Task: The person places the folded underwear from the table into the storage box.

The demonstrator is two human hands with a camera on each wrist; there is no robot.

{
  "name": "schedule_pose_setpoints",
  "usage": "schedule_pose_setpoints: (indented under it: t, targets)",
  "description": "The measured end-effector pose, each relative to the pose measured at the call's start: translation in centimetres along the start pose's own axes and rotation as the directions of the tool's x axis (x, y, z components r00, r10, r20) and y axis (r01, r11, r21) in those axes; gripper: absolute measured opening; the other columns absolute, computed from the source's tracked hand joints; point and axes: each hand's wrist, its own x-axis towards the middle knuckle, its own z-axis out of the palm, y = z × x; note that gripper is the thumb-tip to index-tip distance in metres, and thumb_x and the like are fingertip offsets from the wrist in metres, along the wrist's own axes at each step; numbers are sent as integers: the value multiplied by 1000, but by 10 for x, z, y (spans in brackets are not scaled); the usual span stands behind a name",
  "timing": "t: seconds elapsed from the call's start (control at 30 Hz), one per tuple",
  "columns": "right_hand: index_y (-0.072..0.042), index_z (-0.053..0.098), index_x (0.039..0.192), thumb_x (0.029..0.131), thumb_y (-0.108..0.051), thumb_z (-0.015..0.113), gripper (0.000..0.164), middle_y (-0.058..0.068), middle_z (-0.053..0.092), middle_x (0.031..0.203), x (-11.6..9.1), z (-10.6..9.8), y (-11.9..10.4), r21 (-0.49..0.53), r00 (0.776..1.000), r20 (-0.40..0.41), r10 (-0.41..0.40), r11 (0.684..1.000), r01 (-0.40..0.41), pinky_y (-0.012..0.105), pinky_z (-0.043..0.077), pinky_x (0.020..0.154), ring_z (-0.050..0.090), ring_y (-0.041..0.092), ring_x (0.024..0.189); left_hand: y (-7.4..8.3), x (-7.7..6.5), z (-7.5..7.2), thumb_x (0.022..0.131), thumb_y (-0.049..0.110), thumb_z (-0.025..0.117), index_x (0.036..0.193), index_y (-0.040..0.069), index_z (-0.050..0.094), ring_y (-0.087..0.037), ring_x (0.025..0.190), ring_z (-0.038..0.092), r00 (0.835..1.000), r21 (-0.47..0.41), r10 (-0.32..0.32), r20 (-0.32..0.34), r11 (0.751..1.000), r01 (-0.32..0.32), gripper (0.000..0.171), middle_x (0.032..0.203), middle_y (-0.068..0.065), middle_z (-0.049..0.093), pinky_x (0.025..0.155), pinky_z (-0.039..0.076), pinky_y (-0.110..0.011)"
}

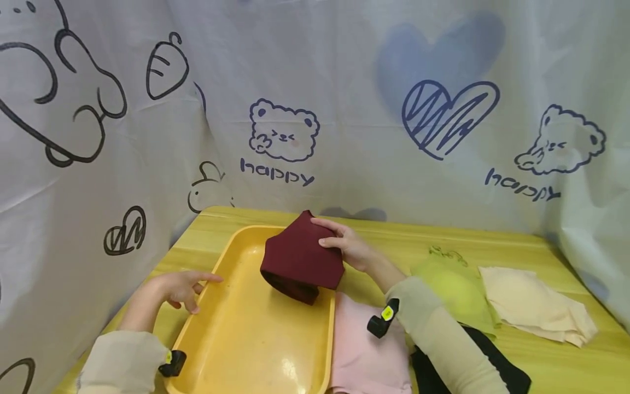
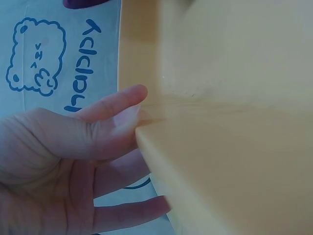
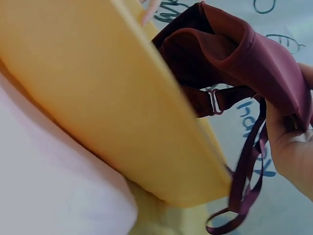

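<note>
A maroon bra [image 1: 300, 254] hangs over the far right part of a yellow tray [image 1: 256, 334]. My right hand [image 1: 346, 246] grips it at its upper right, thumb and fingers pinching the fabric. In the right wrist view, the bra's thin straps dangle and a metal strap slider [image 3: 215, 102] shows on its band. My left hand [image 1: 179, 290] holds the tray's left rim. In the left wrist view, the thumb [image 2: 110, 134] lies at the rim while other fingers pass behind the tray wall.
Right of the tray lies a pink folded garment [image 1: 369, 350], with a black garment [image 1: 497, 355] partly under my right forearm. Further right are a green bra [image 1: 453, 290] and a cream garment [image 1: 531, 306]. White sheets with drawings [image 1: 344, 109] hang behind and left of the table.
</note>
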Motion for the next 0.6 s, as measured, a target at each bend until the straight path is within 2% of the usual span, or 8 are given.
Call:
schedule_pose_setpoints:
  t: [0.17, 0.27, 0.43, 0.6]
  targets:
    - [-9, 35, 140, 86, -2, 50, 57, 15, 39, 132, 13, 4, 13, -17, 1000, 1, 6, 1000, -6, 26, 49, 78, 51, 18, 100, -1, 1, 2, 70, -11, 66, 139, 5, 35, -20, 87, 56, 1000, -8, -7, -6, 1000, 7, 77, 129, -38, 35, 53, 35, -24]
    - [-8, 35, 140, 86, -2, 51, 57, 16, 36, 136, 19, 5, 18, -44, 1000, 3, 5, 999, -5, 25, 48, 79, 48, 19, 103, -1, 2, 4, 69, -12, 66, 138, 6, 36, -13, 67, 48, 1000, -21, -12, -7, 1000, 11, 78, 127, -37, 37, 49, 32, -21]
    - [-8, 37, 139, 86, -3, 52, 56, 15, 35, 138, 27, 7, 28, -100, 1000, -2, 2, 995, -2, 23, 45, 80, 46, 18, 106, -2, 2, 5, 70, -13, 65, 138, 6, 36, -10, 59, 43, 1000, -36, -12, -4, 999, 12, 77, 128, -38, 35, 47, 29, -19]
    - [-10, 38, 139, 86, -2, 53, 55, 15, 40, 134, 35, 11, 34, -72, 1000, -1, 27, 997, -27, 24, 47, 78, 51, 16, 101, -2, 4, 3, 69, -13, 66, 138, 7, 37, -9, 54, 32, 1000, -22, -14, -19, 1000, 14, 77, 125, -35, 39, 47, 28, -19]
